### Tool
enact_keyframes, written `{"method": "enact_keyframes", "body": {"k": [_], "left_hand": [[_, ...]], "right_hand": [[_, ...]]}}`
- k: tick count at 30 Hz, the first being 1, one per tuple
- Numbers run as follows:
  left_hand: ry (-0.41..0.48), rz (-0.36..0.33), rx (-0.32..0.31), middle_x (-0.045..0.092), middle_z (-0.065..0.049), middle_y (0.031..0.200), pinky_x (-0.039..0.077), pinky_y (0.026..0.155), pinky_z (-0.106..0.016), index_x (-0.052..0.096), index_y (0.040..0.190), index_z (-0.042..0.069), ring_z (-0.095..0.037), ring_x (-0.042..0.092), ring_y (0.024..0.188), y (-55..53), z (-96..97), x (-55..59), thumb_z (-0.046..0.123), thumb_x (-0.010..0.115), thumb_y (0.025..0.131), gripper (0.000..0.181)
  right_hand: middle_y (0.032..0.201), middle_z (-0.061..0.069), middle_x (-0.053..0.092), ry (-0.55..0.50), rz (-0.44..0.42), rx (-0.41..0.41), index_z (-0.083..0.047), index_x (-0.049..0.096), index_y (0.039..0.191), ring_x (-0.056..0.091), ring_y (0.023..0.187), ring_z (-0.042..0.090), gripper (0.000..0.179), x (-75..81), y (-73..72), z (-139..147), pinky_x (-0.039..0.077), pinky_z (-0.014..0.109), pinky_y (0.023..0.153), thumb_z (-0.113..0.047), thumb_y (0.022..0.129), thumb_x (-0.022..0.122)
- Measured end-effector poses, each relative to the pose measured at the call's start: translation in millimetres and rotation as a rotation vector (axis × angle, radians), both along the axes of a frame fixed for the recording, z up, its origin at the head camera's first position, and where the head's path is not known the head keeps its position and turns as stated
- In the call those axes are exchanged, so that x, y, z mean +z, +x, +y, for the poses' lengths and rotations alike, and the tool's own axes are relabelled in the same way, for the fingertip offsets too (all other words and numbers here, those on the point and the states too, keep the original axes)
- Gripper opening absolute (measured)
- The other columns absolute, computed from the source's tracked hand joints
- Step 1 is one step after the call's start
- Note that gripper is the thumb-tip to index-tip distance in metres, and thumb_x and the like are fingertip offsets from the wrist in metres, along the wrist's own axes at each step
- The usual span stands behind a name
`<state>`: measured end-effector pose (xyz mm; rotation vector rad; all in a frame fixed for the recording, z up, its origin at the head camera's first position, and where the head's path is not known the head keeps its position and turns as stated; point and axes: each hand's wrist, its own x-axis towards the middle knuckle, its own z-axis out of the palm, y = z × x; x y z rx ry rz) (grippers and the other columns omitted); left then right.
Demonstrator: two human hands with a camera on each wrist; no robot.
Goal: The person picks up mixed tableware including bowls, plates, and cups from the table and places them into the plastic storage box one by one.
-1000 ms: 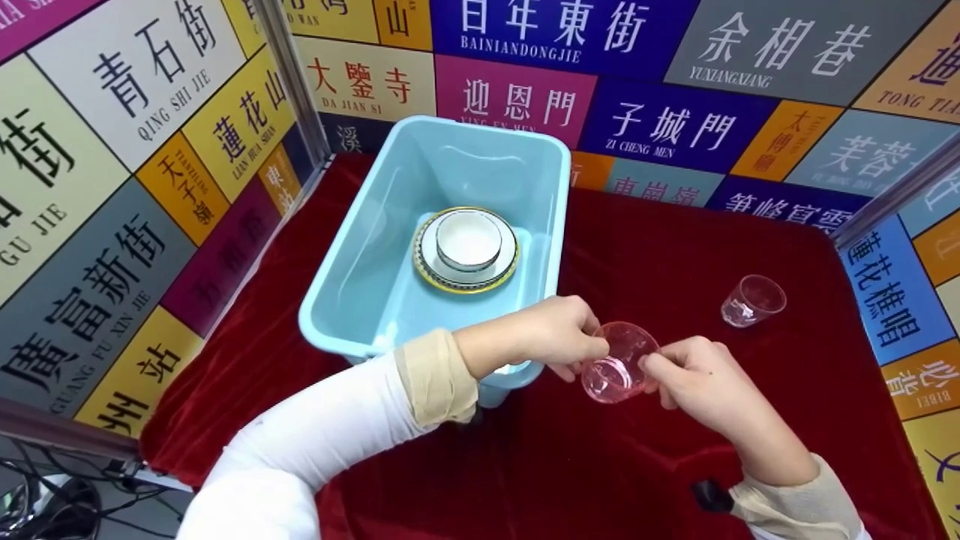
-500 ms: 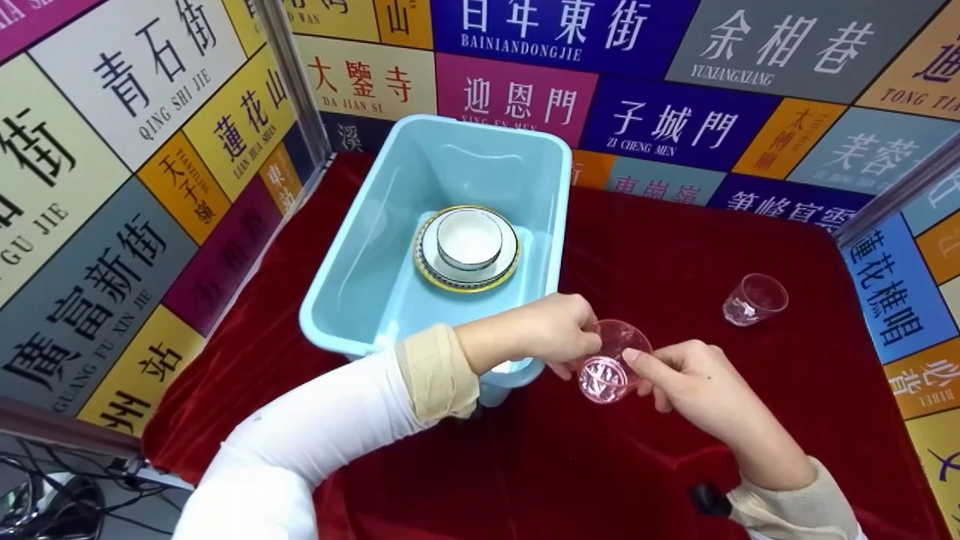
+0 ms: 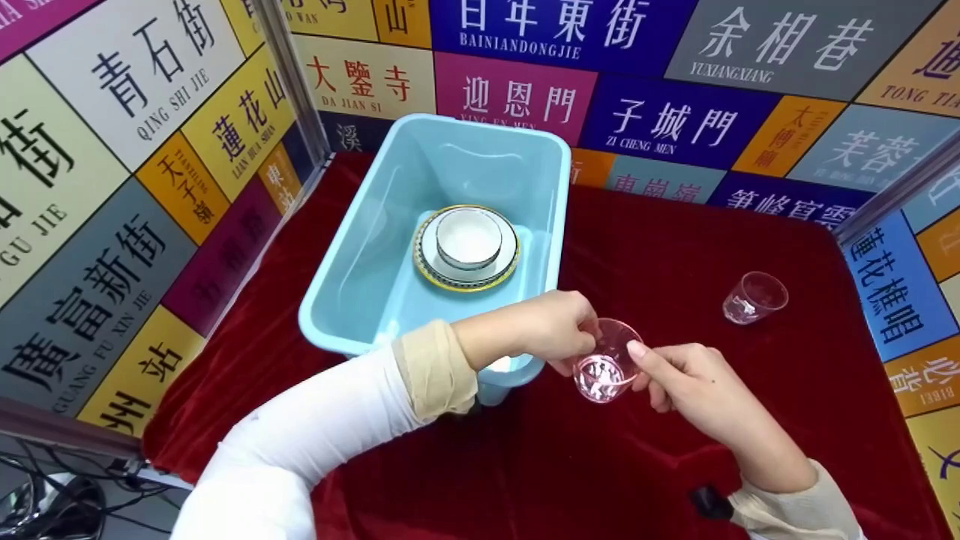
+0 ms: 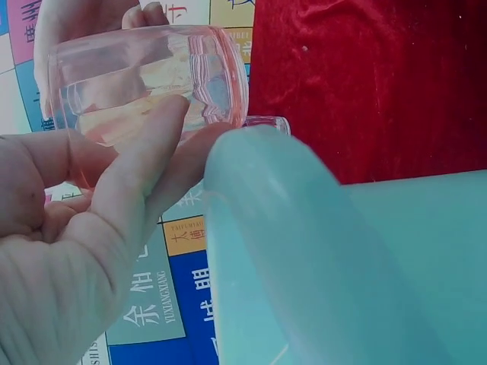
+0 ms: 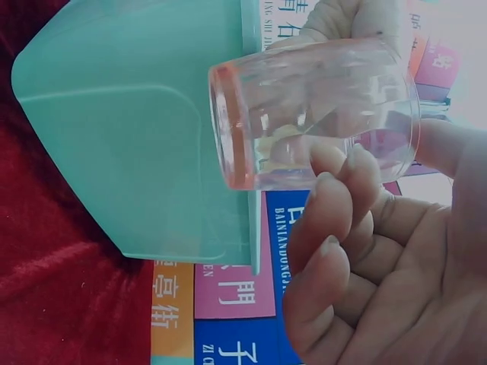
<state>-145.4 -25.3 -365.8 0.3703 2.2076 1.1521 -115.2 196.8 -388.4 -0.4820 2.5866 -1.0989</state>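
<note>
A clear, pink-tinted cup (image 3: 604, 371) is held between both hands beside the near right corner of a light blue tub. My left hand (image 3: 551, 326) pinches its left side at the rim. On the opposite side, my right hand (image 3: 694, 379) pinches the wall, with the thumb at the rim and fingers outside. In the left wrist view the cup (image 4: 163, 84) lies sideways over the fingers, close to the tub's edge (image 4: 262, 163). The right wrist view shows the cup's thick pink base (image 5: 232, 125) pointing away from the palm, with the fingers curled along its lower side.
Inside the blue tub (image 3: 341, 300) a white bowl (image 3: 469, 236) sits on stacked plates (image 3: 466, 285). Another clear cup (image 3: 754, 298) stands tilted-looking on the red cloth (image 3: 660, 240) at right. Walls printed with Chinese signs (image 3: 525, 90) enclose the table.
The cup has turned between the hands and shifted slightly left, so its base shows more. My right thumb has moved left onto the near rim. The left hand stays nearly in place.
</note>
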Motion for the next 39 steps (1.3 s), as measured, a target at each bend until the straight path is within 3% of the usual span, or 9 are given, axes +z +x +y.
{"method": "enact_keyframes", "body": {"k": [7, 15, 21, 25, 33, 39], "left_hand": [[0.018, -0.023, 0.023, 0.072, -0.020, 0.109, 0.064, 0.065, -0.026, 0.069, 0.115, -0.006, -0.026, 0.077, 0.080, -2.4, -5.8, 4.3, 0.000, 0.050, 0.099, 0.025], [0.052, -0.040, 0.028, 0.072, -0.022, 0.108, 0.064, 0.068, -0.027, 0.065, 0.122, -0.008, -0.022, 0.074, 0.074, -10.5, -17.2, 12.8, 0.000, 0.047, 0.100, 0.030], [0.097, -0.073, 0.039, 0.068, -0.023, 0.107, 0.065, 0.076, -0.034, 0.061, 0.128, -0.009, -0.015, 0.068, 0.070, -21.1, -34.9, 26.2, -0.002, 0.044, 0.098, 0.035], [0.086, -0.056, 0.072, 0.067, -0.024, 0.110, 0.065, 0.077, -0.034, 0.061, 0.128, -0.008, -0.016, 0.068, 0.071, -27.7, -47.2, 34.7, -0.001, 0.045, 0.099, 0.034], [0.078, -0.055, 0.099, 0.061, -0.013, 0.090, 0.065, 0.078, -0.035, 0.062, 0.128, -0.006, -0.017, 0.066, 0.071, -33.8, -64.9, 43.8, 0.001, 0.044, 0.100, 0.034], [0.041, -0.064, 0.104, 0.064, -0.014, 0.100, 0.065, 0.079, -0.033, 0.061, 0.130, -0.005, -0.016, 0.068, 0.072, -34.9, -73.8, 46.1, 0.000, 0.043, 0.099, 0.037]], "right_hand": [[0.059, 0.003, 0.060, -0.051, -0.038, -0.006, -0.005, 0.071, 0.079, 0.061, 0.057, 0.016, 0.055, -1.1, -0.5, 5, 0.054, 0.028, 0.054, -0.038, 0.109, 0.040], [0.059, 0.003, 0.059, -0.049, -0.045, -0.029, -0.005, 0.069, 0.078, 0.061, 0.057, 0.015, 0.052, -5.7, -0.4, 10, 0.054, 0.027, 0.055, -0.038, 0.109, 0.043], [0.059, 0.002, 0.059, -0.047, -0.050, -0.045, -0.005, 0.070, 0.081, 0.060, 0.057, 0.014, 0.049, -9.8, -1.6, 16, 0.053, 0.027, 0.054, -0.038, 0.108, 0.045], [0.059, 0.001, 0.059, -0.035, -0.050, -0.050, -0.003, 0.070, 0.084, 0.060, 0.057, 0.014, 0.050, -12.3, -3.0, 20, 0.052, 0.027, 0.053, -0.038, 0.108, 0.045], [0.060, 0.002, 0.059, -0.019, -0.060, -0.067, -0.002, 0.070, 0.085, 0.061, 0.057, 0.015, 0.052, -17.6, -5.6, 24, 0.053, 0.027, 0.053, -0.041, 0.108, 0.045], [0.060, 0.002, 0.060, -0.002, -0.068, -0.088, -0.004, 0.070, 0.084, 0.061, 0.057, 0.015, 0.051, -22.1, -5.3, 28, 0.053, 0.027, 0.053, -0.042, 0.108, 0.044]]}}
